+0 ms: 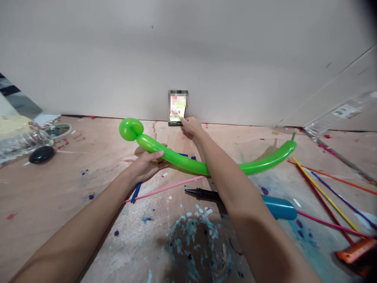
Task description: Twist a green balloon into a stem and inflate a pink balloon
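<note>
A long green modelling balloon (185, 162) stretches across the middle, with a round twisted loop at its left end and a thin uninflated tail at its right. My left hand (150, 162) is closed around it just right of the twist, thumb on top. At the foot of the wall leans a lit phone (177, 108), its screen partly pixelated. One finger of my right hand (192, 127) is stretched out against the phone's lower right part, and the other fingers are partly hidden. My right forearm crosses in front of the balloon.
A blue balloon pump (279, 207) with a black nozzle lies under my right forearm. Several uninflated balloons (330, 192) spread at the right near an orange object (357, 251). A black oval object (41, 155), a tape roll (59, 130) and plastic packs (25, 135) sit left.
</note>
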Demonstrator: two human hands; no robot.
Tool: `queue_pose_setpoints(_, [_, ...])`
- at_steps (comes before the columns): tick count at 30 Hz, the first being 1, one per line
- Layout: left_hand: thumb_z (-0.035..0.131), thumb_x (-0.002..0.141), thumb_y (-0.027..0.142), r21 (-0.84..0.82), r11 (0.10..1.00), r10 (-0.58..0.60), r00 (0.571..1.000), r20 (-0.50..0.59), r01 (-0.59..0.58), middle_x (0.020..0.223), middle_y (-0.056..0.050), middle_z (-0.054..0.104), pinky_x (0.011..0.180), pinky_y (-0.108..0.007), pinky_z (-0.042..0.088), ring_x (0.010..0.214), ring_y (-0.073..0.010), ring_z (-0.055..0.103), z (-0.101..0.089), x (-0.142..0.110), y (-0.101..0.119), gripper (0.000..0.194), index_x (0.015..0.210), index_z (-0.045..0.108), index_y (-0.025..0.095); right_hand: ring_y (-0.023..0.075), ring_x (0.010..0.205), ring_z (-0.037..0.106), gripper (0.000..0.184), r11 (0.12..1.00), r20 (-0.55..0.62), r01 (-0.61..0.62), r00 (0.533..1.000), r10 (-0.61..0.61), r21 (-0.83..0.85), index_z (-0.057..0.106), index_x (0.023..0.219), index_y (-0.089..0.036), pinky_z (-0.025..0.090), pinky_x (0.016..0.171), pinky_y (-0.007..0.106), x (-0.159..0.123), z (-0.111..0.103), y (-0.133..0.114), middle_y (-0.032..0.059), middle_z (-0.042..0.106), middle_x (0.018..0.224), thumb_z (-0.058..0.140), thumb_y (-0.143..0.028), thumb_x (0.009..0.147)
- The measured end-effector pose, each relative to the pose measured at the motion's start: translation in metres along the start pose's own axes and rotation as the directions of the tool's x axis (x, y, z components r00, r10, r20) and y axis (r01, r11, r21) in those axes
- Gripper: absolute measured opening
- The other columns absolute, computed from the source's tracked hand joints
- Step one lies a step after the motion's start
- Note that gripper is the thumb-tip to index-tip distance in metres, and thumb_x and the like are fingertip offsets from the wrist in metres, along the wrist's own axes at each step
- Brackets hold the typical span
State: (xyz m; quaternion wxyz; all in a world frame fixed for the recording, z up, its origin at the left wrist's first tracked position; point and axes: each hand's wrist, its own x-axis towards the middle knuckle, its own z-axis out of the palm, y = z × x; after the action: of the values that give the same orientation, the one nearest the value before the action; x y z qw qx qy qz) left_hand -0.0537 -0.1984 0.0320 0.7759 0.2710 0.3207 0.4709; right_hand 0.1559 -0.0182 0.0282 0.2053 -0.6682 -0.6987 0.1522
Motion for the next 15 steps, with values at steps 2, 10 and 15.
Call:
queue_pose_setpoints(2, [0.072,0.071,0.01,-0.001,1.0,0.016,1.0,-0.005,-0.016,0.085,-0.007,0.07,0.096,-0.051,0.05,0.086,-0.0215,0.067,0.0,0.001,0.0,0.023,0.094,0.068,0.013,0.0219,0.074,0.06,0.055,1.0,-0.013,0.005,1.0,-0.005,0.006,0.065,0.076,-0.018,0.041,0.066,0.028,-0.001,0.0,0.0,0.0101,0.068,0.079,0.032,-0.058,0.092])
queue_pose_setpoints(10, [0.077,0.069,0.015,0.038,0.996,0.076,0.997,-0.006,-0.076,0.097,-0.009,0.072,0.093,-0.046,0.053,0.09,-0.0234,0.069,-0.004,0.004,-0.008,0.024,0.092,0.068,0.013,0.0206,0.077,0.06,0.054,0.999,-0.048,0.011,0.999,-0.009,0.036,0.065,0.08,-0.015,0.04,0.067,0.026,-0.007,0.0,-0.002,0.0125,0.069,0.085,0.038,-0.061,0.09])
queue_pose_setpoints(15, [0.079,0.069,0.02,0.081,0.981,0.178,0.984,-0.002,-0.177,0.09,-0.008,0.073,0.089,-0.039,0.054,0.084,-0.0209,0.069,-0.002,0.005,-0.017,0.026,0.092,0.069,0.012,0.0229,0.087,0.061,0.047,0.998,-0.063,0.007,0.998,-0.003,0.069,0.063,0.097,-0.014,0.044,0.074,0.029,-0.015,-0.003,-0.008,0.0143,0.069,0.097,0.043,-0.056,0.089])
